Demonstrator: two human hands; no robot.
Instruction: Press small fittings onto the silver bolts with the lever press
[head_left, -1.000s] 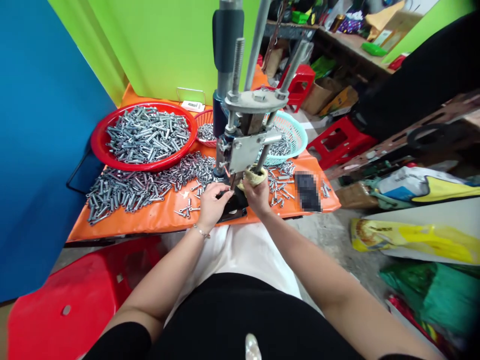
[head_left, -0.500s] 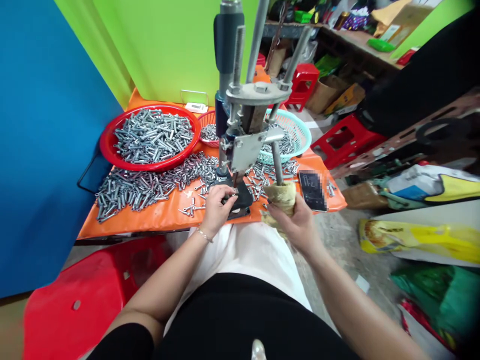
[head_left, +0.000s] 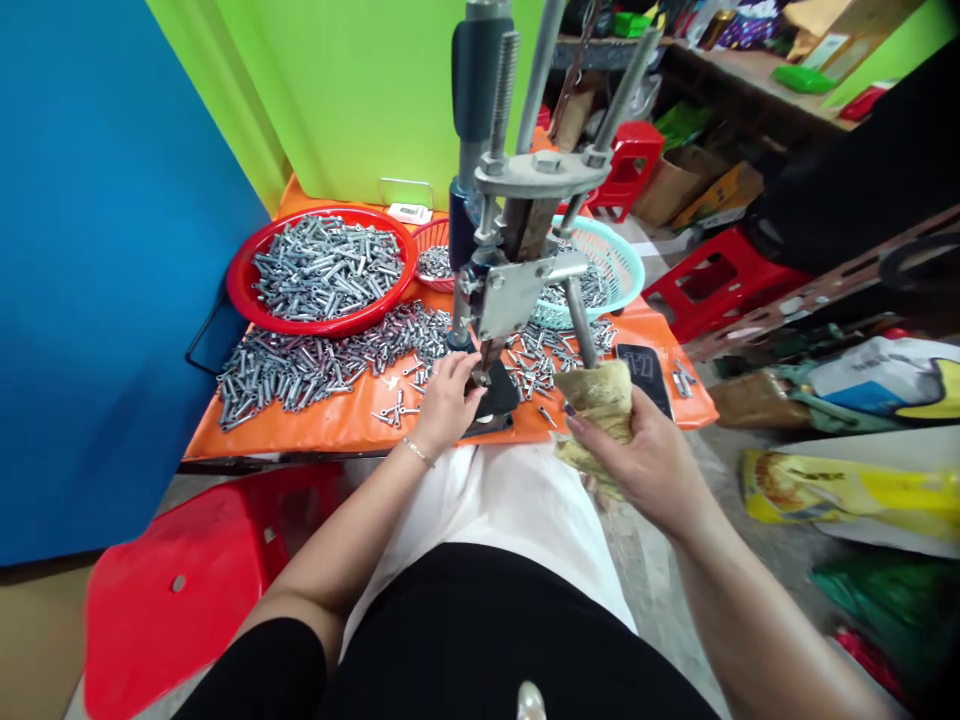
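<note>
Hands met at a small lever press (head_left: 517, 250) on the orange table (head_left: 337, 425). Your left hand (head_left: 448, 400) rested at the press base, fingertips pinched on a small metal part (head_left: 477, 380) under the punch. Your right hand (head_left: 637, 455) was clenched around the cloth-wrapped lever handle (head_left: 596, 395), near your lap. Loose metal pins (head_left: 315, 365) lay spread beside a red basin (head_left: 322, 275) full of more, with a teal basket (head_left: 607, 265) behind the press. Risk, as a judgement: your left fingertips sat so close to the punch that a stroke of the lever could pinch them, or knock the part askew.
</note>
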